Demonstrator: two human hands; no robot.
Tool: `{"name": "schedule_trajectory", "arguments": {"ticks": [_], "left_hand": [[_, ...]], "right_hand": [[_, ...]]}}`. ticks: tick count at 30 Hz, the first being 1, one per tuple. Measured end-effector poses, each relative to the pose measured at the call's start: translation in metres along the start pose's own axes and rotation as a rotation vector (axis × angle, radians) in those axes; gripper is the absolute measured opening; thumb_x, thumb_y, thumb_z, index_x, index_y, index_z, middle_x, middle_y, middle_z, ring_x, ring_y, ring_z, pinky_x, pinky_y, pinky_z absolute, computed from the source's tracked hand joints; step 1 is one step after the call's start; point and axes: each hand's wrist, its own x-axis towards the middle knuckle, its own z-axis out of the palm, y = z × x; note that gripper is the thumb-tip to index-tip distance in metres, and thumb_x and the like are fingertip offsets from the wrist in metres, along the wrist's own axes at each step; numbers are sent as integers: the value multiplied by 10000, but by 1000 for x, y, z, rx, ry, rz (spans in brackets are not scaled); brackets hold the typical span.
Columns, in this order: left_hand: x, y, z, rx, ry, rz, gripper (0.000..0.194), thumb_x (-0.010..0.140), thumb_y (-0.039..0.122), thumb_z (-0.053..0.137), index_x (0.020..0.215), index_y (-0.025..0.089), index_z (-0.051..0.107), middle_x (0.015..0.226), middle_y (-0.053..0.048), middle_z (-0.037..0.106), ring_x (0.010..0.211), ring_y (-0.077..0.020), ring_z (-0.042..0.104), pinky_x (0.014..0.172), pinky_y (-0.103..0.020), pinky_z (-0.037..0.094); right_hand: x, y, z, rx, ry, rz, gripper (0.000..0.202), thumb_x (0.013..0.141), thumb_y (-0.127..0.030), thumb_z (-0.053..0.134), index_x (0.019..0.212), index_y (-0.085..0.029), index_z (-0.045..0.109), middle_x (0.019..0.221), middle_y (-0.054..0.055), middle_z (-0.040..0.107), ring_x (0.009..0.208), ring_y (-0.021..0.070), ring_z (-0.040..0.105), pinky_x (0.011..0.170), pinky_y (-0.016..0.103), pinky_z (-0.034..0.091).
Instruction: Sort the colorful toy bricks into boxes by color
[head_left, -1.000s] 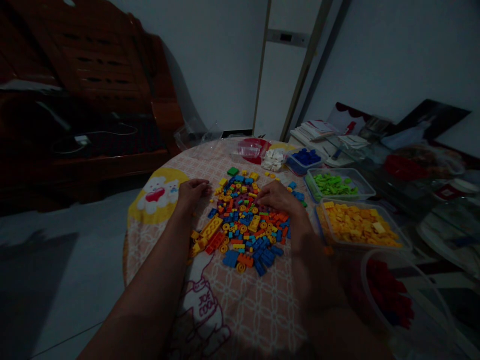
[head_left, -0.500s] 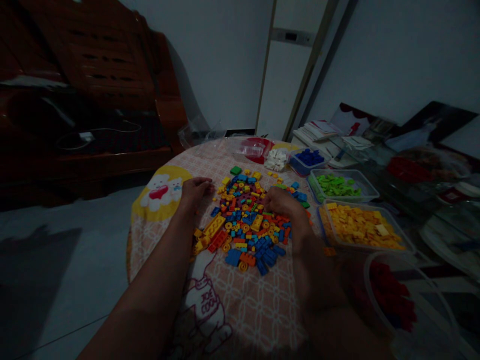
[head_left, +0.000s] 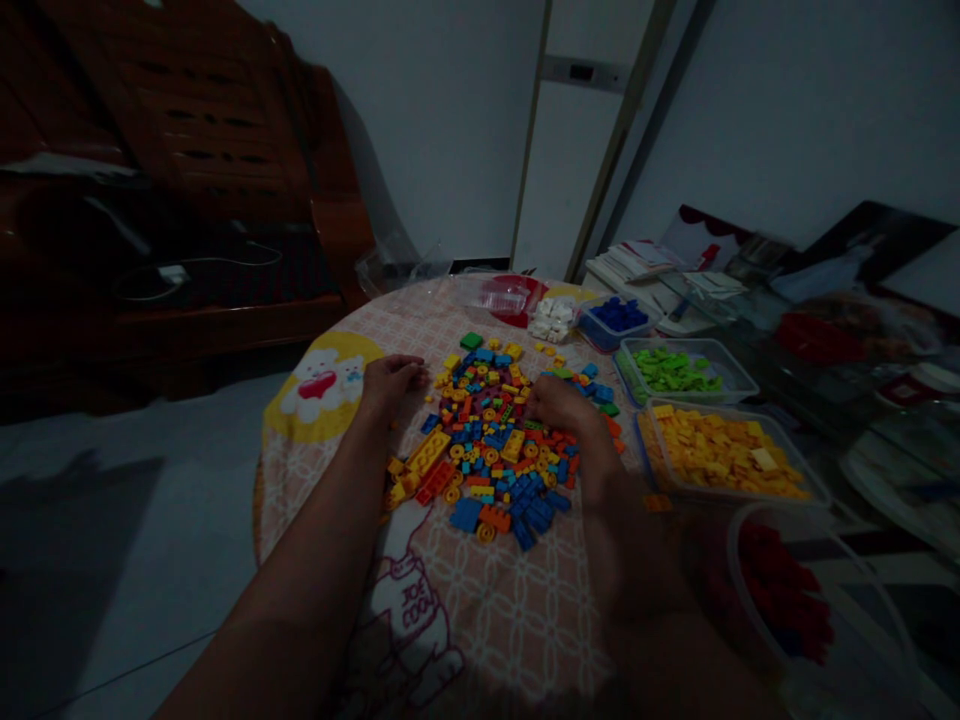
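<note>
A loose pile of small building bricks (head_left: pixel 491 436) in yellow, blue, orange and green covers the middle of the cloth-covered round table (head_left: pixel 517 610). My left hand (head_left: pixel 391 380) rests on the cloth at the pile's left edge, fingers loosely stretched and holding nothing that I can see. Over the right part of the pile, my right hand (head_left: pixel 561 404) has its fingers pinched together among the bricks. What they grip, if anything, is hidden. Just left of those fingertips shows a small green brick (head_left: pixel 507 412).
Along the right stand clear tubs of sorted bricks: a blue tub (head_left: pixel 616 318), a green tub (head_left: pixel 739 380), a yellow tub (head_left: pixel 816 490) and a round tub of red bricks (head_left: pixel 784 590). White bricks (head_left: pixel 555 318) lie at the back. A wooden bench (head_left: pixel 225 150) is far left.
My right hand has shifted very slightly among the bricks, and a green brick now shows beside its fingertips. My left hand has stayed in place.
</note>
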Motion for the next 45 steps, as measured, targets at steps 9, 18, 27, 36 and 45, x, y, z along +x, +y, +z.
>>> {"name": "schedule_trajectory", "arguments": {"ticks": [9, 18, 27, 36, 45], "left_hand": [[5, -4, -1, 19, 19, 4, 125, 634, 136, 674, 758, 141, 695, 633, -41, 677, 564, -129, 642, 599, -242, 550], [3, -3, 0, -9, 12, -2, 132, 638, 118, 655, 763, 135, 694, 644, -49, 693, 553, -115, 635, 587, -221, 540], [1, -1, 0, 4, 5, 1, 111, 639, 128, 691, 749, 144, 695, 636, -44, 689, 554, -121, 635, 580, -228, 546], [2, -2, -1, -3, -2, 7, 114, 640, 134, 675, 753, 138, 694, 637, -44, 691, 550, -122, 637, 596, -236, 551], [5, -6, -2, 7, 0, 10, 131, 642, 140, 674, 771, 139, 696, 648, -46, 690, 568, -132, 645, 623, -259, 562]], "right_hand": [[1, -4, 1, -41, -46, -37, 227, 827, -142, 646, 997, -97, 789, 992, 169, 781, 867, 241, 728, 651, 241, 472], [2, 3, -1, 181, 2, -30, 54, 775, -169, 728, 765, -129, 762, 745, 88, 754, 688, 189, 698, 608, 233, 473], [-3, 37, -5, 1156, 89, -107, 278, 814, -314, 635, 580, -178, 572, 481, 14, 638, 349, 111, 540, 359, 195, 405], [9, 49, -4, 1493, 503, 219, 151, 850, -224, 576, 707, -176, 563, 499, 8, 638, 361, 125, 571, 342, 183, 442], [5, 103, -16, 1469, 1405, 540, 478, 745, -84, 526, 1216, -141, 582, 828, -3, 677, 726, 136, 707, 555, 198, 578]]}}
